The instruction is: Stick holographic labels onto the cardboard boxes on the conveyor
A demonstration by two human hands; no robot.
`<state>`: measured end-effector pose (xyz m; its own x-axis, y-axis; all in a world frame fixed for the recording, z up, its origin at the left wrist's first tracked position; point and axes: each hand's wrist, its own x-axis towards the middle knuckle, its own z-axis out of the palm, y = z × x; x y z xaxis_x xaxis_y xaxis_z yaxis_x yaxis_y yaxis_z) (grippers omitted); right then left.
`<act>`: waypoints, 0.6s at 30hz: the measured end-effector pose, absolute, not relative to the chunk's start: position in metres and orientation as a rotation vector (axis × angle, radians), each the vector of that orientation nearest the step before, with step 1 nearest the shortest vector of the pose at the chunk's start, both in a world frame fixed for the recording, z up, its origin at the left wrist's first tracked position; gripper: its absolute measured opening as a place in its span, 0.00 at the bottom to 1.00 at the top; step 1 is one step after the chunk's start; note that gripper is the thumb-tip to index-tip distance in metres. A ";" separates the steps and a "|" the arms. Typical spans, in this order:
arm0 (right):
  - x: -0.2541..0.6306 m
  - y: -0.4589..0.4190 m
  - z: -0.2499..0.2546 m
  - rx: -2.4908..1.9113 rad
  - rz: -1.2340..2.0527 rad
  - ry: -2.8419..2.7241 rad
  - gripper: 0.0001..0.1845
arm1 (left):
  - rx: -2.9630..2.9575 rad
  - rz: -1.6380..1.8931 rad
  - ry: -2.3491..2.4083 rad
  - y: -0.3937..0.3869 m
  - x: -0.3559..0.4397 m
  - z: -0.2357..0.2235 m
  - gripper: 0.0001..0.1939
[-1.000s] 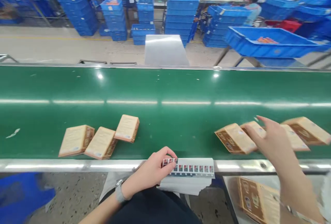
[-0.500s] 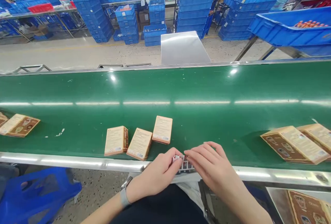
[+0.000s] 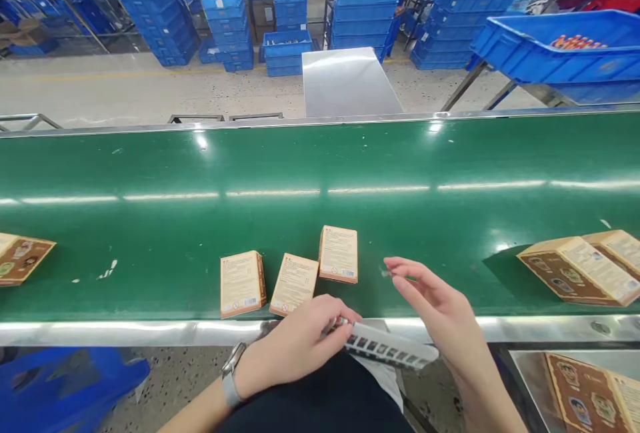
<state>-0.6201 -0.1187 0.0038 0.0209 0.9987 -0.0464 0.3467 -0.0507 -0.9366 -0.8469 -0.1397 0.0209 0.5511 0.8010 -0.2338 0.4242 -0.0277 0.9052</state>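
Observation:
My left hand (image 3: 315, 329), with a watch on its wrist, is closed on a white strip of labels (image 3: 387, 345) marked with a row of small dark squares. The strip sticks out to the right over the belt's front edge and is somewhat blurred. Above the belt, my right hand (image 3: 437, 299) pinches a tiny see-through piece (image 3: 386, 273) between thumb and fingertips; its kind is hard to make out. Three cream-and-brown boxes lie near my left hand: a left box (image 3: 243, 284), a middle box (image 3: 294, 283) partly behind the hand, and a right box (image 3: 339, 253).
The green conveyor belt (image 3: 270, 159) runs across, with a metal rail (image 3: 135, 333) in front. More boxes lie at the right (image 3: 575, 273) and far left (image 3: 23, 256). Another box (image 3: 590, 386) rests on a lower right surface. A blue stool (image 3: 70, 386) stands front left; blue crates (image 3: 370, 3) are stacked behind.
My right hand has moved away from the left, up and rightward, with a tiny piece at its fingertips. The strip in my left hand now shows lengthwise. The view has shifted slightly.

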 end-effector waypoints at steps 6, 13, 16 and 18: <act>-0.642 -0.082 -0.030 -1.623 1.187 -1.084 0.28 | 2.341 0.352 0.891 -0.128 -0.848 0.002 0.11; -0.639 -0.076 -0.038 -1.700 1.108 -1.085 0.26 | 2.512 0.331 0.896 -0.120 -0.830 -0.015 0.13; -0.633 -0.076 -0.037 -1.746 1.043 -1.102 0.26 | 2.546 0.334 0.883 -0.119 -0.822 -0.015 0.13; -0.631 -0.076 -0.036 -1.783 0.990 -1.119 0.25 | 2.574 0.337 0.866 -0.118 -0.818 -0.015 0.14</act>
